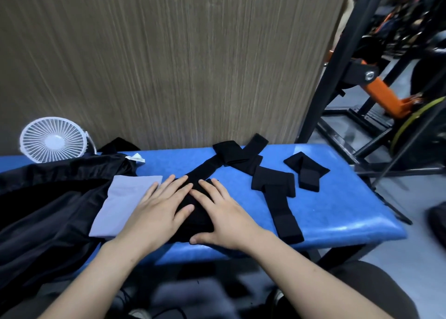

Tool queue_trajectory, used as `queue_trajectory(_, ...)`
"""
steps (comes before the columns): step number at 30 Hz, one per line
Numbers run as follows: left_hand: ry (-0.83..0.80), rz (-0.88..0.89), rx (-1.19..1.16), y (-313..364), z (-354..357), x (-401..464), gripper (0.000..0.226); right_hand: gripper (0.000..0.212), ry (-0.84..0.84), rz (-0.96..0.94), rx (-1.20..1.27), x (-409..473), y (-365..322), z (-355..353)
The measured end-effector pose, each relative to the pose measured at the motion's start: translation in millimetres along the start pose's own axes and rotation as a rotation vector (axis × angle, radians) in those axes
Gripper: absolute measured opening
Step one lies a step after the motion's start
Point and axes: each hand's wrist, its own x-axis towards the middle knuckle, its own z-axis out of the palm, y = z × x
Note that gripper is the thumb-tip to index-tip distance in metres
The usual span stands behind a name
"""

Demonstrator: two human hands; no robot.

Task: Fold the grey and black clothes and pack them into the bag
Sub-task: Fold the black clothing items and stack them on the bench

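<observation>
Both hands lie flat on a folded black garment (193, 212) near the front edge of the blue padded bench (325, 212). The left hand (156, 212) has its fingers straight and slightly spread, pointing toward 1 o'clock, with the palm partly over the black piece and partly over a folded grey cloth (120, 205) that sits just beside it at 9 o'clock. The right hand (222, 215) presses down with fingers extended toward 11 o'clock and thumb out along the near edge of the fabric; neither hand curls round anything, both simply press on the cloth.

A narrow black strip runs from the pressed garment toward 1 o'clock to a cluster of black folded pieces (239, 154) near the back of the bench. At 3 o'clock from the hands lies another black piece (277, 193), long and stretching toward the front edge, and farther out at 2 o'clock a smaller black folded piece (306, 171). At 9 o'clock a large black bag (48, 210) spreads open over the left end of the bench, the grey cloth touching its edge. A white fan (53, 140) stands at 10 o'clock against the wooden panel (169, 65). Black and orange gym equipment (376, 84) fills the area at 2 o'clock beyond the bench
</observation>
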Motion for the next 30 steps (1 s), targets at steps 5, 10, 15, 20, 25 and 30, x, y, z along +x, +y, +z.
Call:
queue_trajectory(5, 0.023, -0.005, -0.071, 3, -5, -1, 0.087, 0.109, -0.011, -0.004, 0.009, -2, 1, -3)
queue_trajectory(10, 0.053, -0.024, -0.098, 6, -10, 0, 0.076, 0.109, -0.013, -0.013, 0.022, -3, 1, -10)
queue_trajectory(15, 0.161, -0.044, -0.12, 13, -17, 4, 0.05, 0.104, 0.01, -0.018, 0.066, -8, 3, -22)
queue_trajectory(20, 0.258, -0.014, -0.145, 29, -20, 12, 0.053, 0.085, 0.085, -0.048, 0.089, -19, 10, -36)
queue_trajectory(25, 0.362, 0.041, -0.215, 61, -26, 23, 0.02, 0.057, 0.166, -0.039, 0.103, -36, 31, -53)
queue_trajectory(30, 0.339, 0.088, -0.245, 97, -20, 36, 0.018, 0.043, 0.216, 0.115, 0.096, -64, 69, -62)
